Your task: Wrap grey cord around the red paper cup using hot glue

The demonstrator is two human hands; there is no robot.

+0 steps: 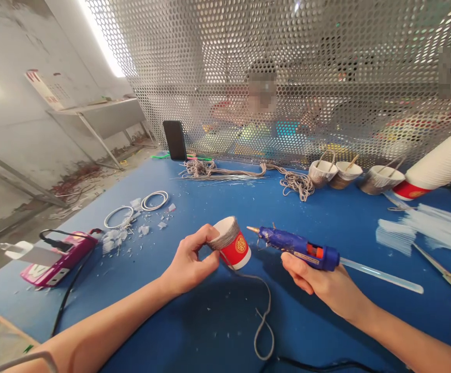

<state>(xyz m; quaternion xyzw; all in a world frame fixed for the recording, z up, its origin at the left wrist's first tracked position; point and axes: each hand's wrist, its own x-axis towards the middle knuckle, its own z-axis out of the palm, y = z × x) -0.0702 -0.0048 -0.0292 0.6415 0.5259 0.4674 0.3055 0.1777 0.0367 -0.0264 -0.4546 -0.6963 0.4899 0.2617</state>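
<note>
Our left hand [192, 256] is curled, thumb and fingers pinched on the paper cup [242, 250], which tilts above the middle of the blue tabletop [147, 321]. Our right hand [326, 287] is wrapped round the glue gun [293, 243], its nozzle pointing at the cup but apart from it. By our judgement the work is partway along: grey cord [225, 235] covers the upper band beneath the rim, while the red and white lower wall is bare and a loose tail of cord trails onto the table. Open blue surface lies before the cup and beyond it. Farther off, the perforated metal screen [217, 62] bounds the back; the power strip [60, 261] stands to our left, and the scissors [448, 274] lie near the right edge.
</note>
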